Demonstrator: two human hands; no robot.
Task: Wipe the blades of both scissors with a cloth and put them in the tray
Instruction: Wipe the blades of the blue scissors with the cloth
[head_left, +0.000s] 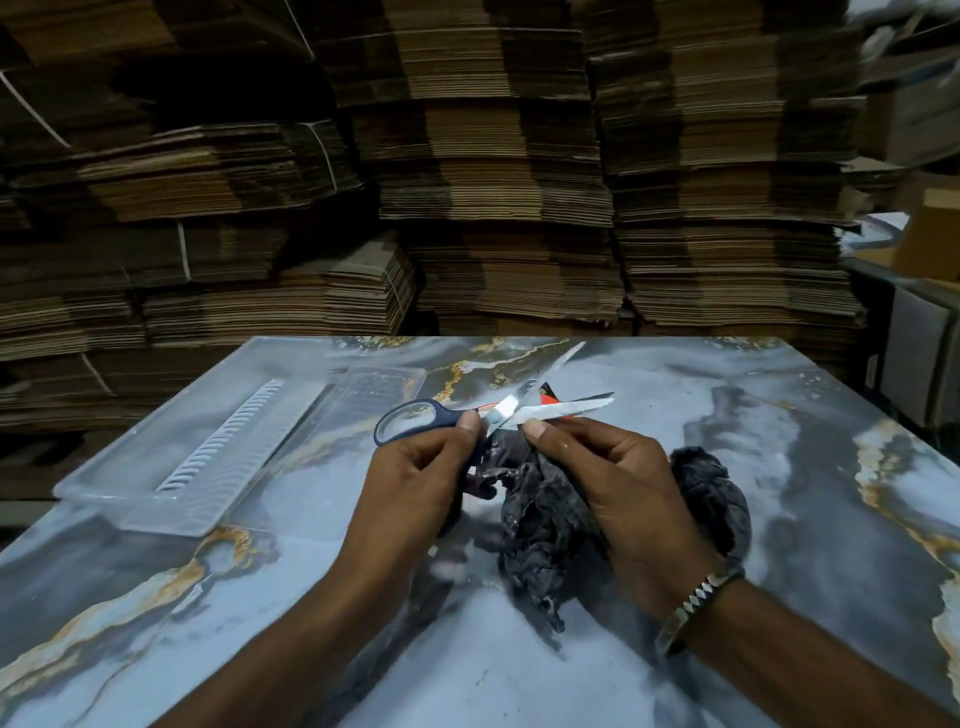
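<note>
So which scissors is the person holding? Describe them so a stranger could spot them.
On the marbled table, right of the clear tray, the left hand grips the blue-handled scissors, blades spread open. The right hand holds a dark cloth at them. The other pair, lying behind, shows red.

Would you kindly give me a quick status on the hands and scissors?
Left hand grips blue scissors, blades open. Right hand holds dark cloth against blade. Tray empty. Red scissors lie behind, partly hidden.
</note>
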